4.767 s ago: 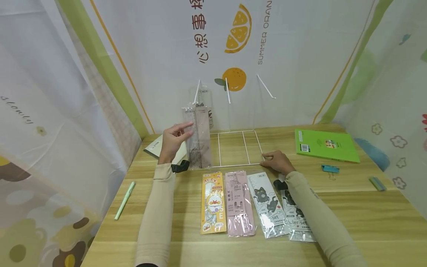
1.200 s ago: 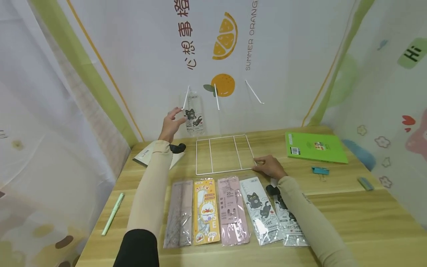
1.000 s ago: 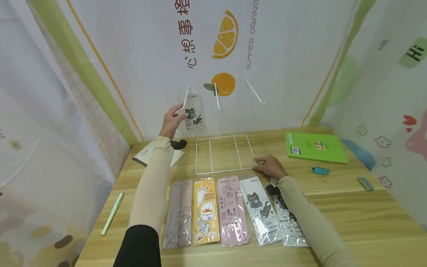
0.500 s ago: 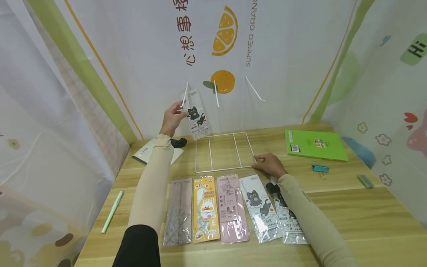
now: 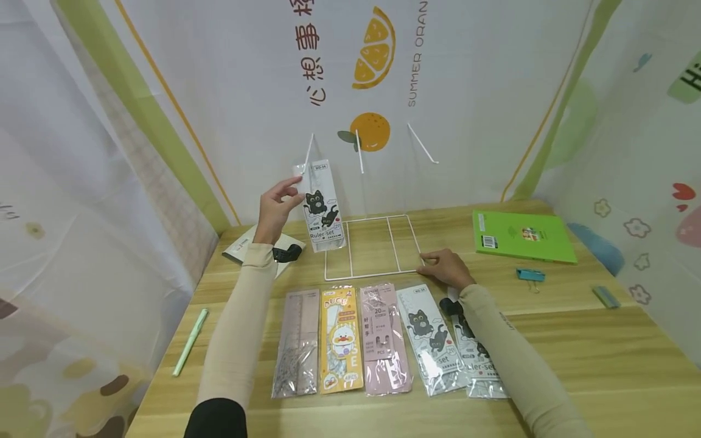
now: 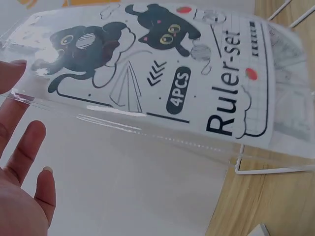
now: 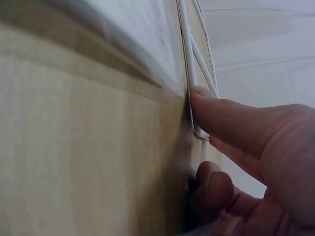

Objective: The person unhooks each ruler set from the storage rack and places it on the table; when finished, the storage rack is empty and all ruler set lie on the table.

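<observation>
My left hand pinches the left edge of a clear-wrapped ruler set with black cats on its card. In the left wrist view the thumb lies on the wrapper of the ruler set, the other fingers below. The package hangs upright by the tip of the left white hook; whether the hook passes through its hole I cannot tell. My right hand pinches the near right corner of the white wire rack's base. In the right wrist view its thumb presses the white wire.
In front lie a grey-pink ruler set, a yellow duck set, a pink set and two cat sets. A notebook, green pen, green book, blue clip and eraser surround them.
The grey-pink ruler set went from the left hook to the table. My left hand then took hold of the cat ruler set behind it, drawing it forward and lower. The right hand stays at the rack.
</observation>
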The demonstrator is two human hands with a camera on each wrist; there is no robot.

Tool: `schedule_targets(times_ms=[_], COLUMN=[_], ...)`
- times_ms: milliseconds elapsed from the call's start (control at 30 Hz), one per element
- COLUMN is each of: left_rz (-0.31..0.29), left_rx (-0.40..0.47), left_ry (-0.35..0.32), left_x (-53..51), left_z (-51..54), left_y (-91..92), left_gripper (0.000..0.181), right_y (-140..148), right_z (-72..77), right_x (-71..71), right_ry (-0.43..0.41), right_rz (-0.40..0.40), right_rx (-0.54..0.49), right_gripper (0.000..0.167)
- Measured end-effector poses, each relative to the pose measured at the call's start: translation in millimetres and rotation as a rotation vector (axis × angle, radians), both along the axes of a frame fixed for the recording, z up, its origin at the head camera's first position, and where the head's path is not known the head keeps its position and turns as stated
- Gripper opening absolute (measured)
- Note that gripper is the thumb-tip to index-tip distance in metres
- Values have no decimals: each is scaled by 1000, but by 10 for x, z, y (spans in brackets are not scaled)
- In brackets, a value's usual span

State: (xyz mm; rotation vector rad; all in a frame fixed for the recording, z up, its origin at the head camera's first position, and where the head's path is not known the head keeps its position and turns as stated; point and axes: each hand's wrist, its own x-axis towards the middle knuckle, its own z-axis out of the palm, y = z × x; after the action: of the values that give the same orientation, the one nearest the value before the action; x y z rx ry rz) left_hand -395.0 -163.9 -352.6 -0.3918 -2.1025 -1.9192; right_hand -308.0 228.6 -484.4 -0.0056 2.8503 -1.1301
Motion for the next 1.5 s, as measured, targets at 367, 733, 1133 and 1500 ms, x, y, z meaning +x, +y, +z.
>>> schedule_targets(times_ms=[367,733,1133,1500], left_rz=[-31,-47,-160,-97], left_rx=[32,-23,92,-262], left_ry=[82,114,-12,-390], left_x=[452,784,1118,1590], left_z=[-77,28,117,-438], left_y=[-25,-124,-255,-798], left_gripper=[38,37,38,48], right_y=[37,44,32,9], right_z=[-19,-35,-23,25], right_x=[24,32,32,32], right_ry=[-16,-29,-12,-21], right_rz=[4,6,16,20], right_rx=[-2,1,0,8], right_gripper=[58,58,59,58])
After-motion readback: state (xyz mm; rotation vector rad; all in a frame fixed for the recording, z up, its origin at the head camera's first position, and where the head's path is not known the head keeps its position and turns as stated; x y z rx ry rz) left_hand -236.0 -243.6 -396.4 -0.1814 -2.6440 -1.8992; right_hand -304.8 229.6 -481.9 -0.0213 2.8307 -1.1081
